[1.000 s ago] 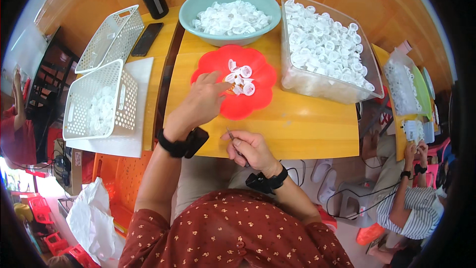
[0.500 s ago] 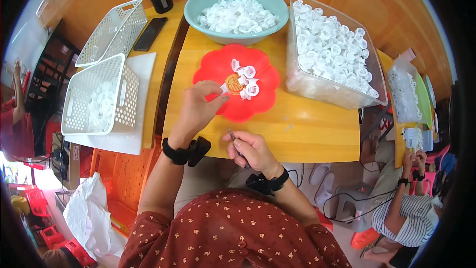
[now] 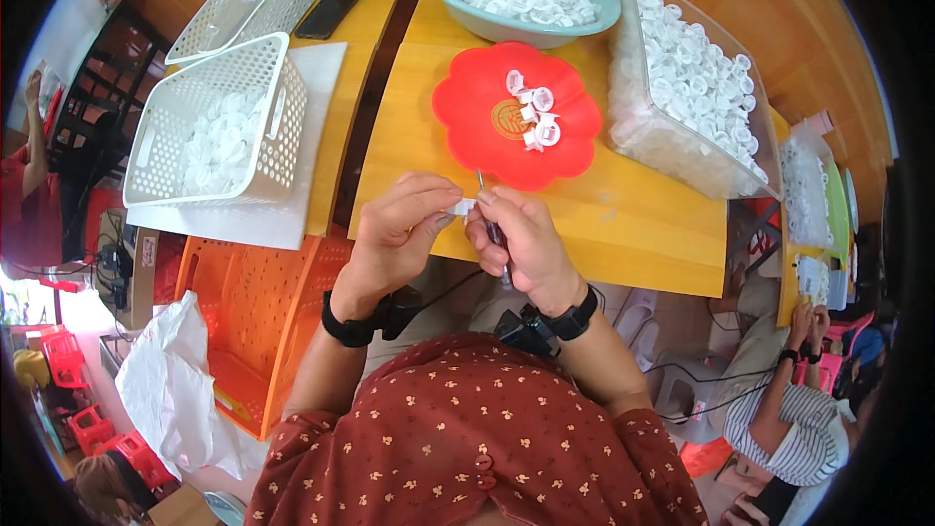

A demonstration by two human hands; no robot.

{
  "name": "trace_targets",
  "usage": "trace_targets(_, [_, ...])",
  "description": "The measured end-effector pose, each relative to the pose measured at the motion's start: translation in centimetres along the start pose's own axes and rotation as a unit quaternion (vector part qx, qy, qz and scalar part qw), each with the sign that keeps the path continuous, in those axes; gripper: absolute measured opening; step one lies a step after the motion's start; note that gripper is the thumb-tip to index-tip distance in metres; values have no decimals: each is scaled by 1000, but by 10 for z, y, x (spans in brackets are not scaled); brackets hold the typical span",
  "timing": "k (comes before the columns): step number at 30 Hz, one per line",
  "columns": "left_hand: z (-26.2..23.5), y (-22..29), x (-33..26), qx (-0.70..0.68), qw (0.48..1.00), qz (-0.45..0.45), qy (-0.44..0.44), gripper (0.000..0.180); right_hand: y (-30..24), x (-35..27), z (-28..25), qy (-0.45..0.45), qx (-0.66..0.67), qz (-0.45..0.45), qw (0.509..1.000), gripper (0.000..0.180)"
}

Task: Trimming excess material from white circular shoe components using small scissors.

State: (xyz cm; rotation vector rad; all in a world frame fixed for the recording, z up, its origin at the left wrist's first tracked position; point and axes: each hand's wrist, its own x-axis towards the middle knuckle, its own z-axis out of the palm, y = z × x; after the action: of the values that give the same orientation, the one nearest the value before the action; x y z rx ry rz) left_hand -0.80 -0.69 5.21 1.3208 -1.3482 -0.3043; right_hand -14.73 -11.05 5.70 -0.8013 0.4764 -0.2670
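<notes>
Pinching a small white cap (image 3: 461,206), left hand (image 3: 399,234) is meeting right hand (image 3: 521,239), which is gripping a thin tool (image 3: 492,224); tip likely needs seating next.

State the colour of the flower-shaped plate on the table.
Bright red plate with a gold centre mark; head view.

Red plate (image 3: 487,136), teal bowl (image 3: 458,0), white caps (image 3: 531,117).

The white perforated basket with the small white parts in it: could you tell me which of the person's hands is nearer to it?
Left. The left hand is right of the white basket, across the table gap; the right hand lies beyond it, farther right.
</notes>
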Motion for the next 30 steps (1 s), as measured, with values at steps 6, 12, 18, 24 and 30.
trace_targets(6, [-9, -9, -10, -3, 1000, 28, 12, 23, 4, 9, 2, -30, 71, 91, 993, 13])
trace_targets(12, [2, -23, -26, -224, 962, -125, 98, 27, 13, 18, 7, 33, -62, 12, 997, 6])
trace_targets(18, [-3, -32, -28, -267, 919, -288, 19, 31, 22, 23, 6, 63, -209, -65, 974, 6])
trace_targets(24, [0, -40, -26, -298, 917, -265, 33, 30, 25, 27, 4, 68, -297, -102, 947, 8])
trace_targets(30, [3, -43, -30, -303, 921, -240, 57, 26, 30, 32, 0, 64, -370, -155, 914, 10])
